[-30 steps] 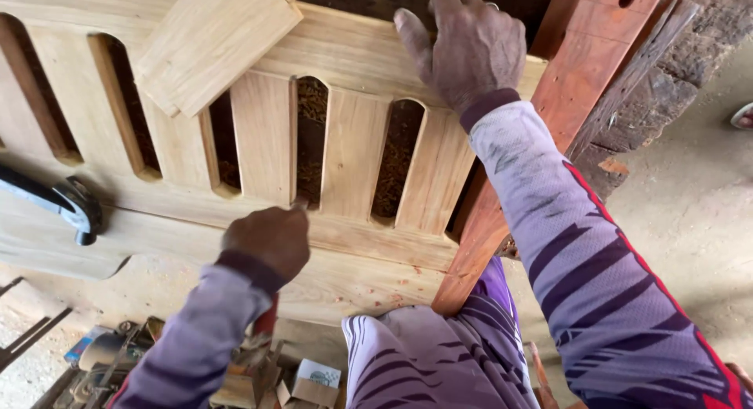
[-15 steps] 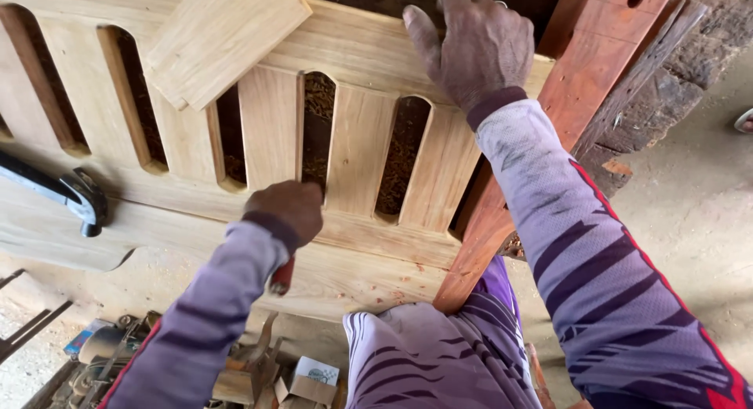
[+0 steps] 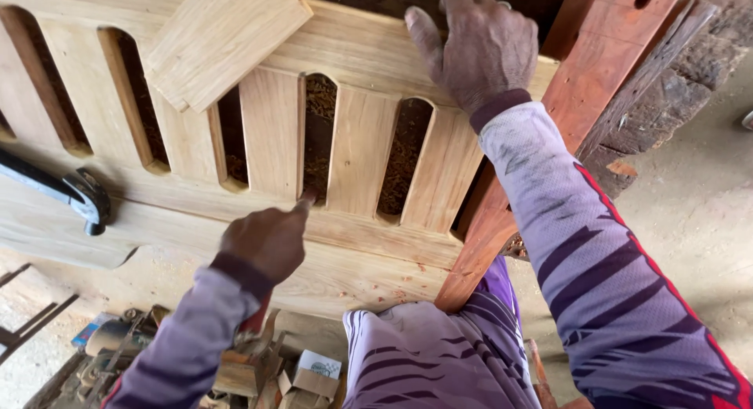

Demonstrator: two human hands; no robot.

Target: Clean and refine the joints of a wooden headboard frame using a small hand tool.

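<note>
A pale wooden panel (image 3: 361,150) with arched slots and upright slats leans in front of me. My left hand (image 3: 267,240) is closed, seemingly around a tool with a reddish handle (image 3: 255,321) that shows under my wrist. A tip from this hand touches the bottom of a middle slot (image 3: 318,142); finger or tool tip, I cannot tell which. My right hand (image 3: 482,44) lies palm down on the panel's top rail, thumb spread on the face and fingers hooked over the upper edge. Both arms wear purple striped sleeves.
A loose pale board (image 3: 220,40) lies tilted across the panel's upper left. A black clamp-like tool (image 3: 78,193) rests at the left. A red-brown wooden post (image 3: 596,87) leans on the right, old dark timber (image 3: 674,72) behind it. Boxes and tools (image 3: 298,374) clutter the floor below.
My left hand went up and right toward the middle slot, then settled slightly lower with its tip at the slot's base. My right hand stayed on the top rail.
</note>
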